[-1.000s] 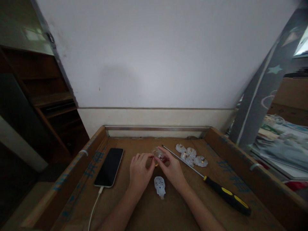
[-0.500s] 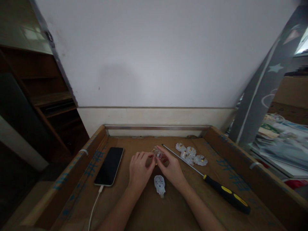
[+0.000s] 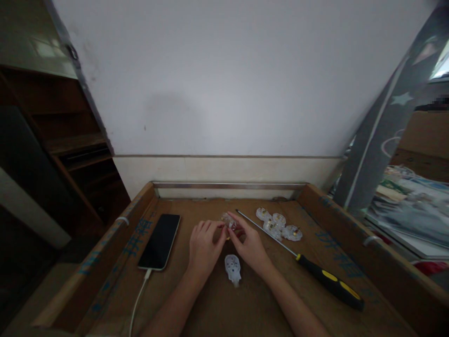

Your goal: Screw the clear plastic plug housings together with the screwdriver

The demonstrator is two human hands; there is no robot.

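Observation:
Both hands meet at the middle of the cardboard surface around a small clear plastic piece. My right hand pinches it from the right between thumb and fingers. My left hand is closed at its left side, thumb and fingertips together against the piece; a small yellowish bit shows just below. Nearer to me, between my wrists, lies a whitish translucent plug-shaped shell with small holes. To the right rest several clear plastic parts with brass-coloured pieces.
A long screwdriver with a black and yellow handle lies at the right. On the left is a black phone with a white cable. Raised cardboard-covered edges flank the surface; a wall stands behind.
The clear piece between my fingers has turned slightly, and less of its brass-coloured metal shows. Both hands have stayed almost in place.

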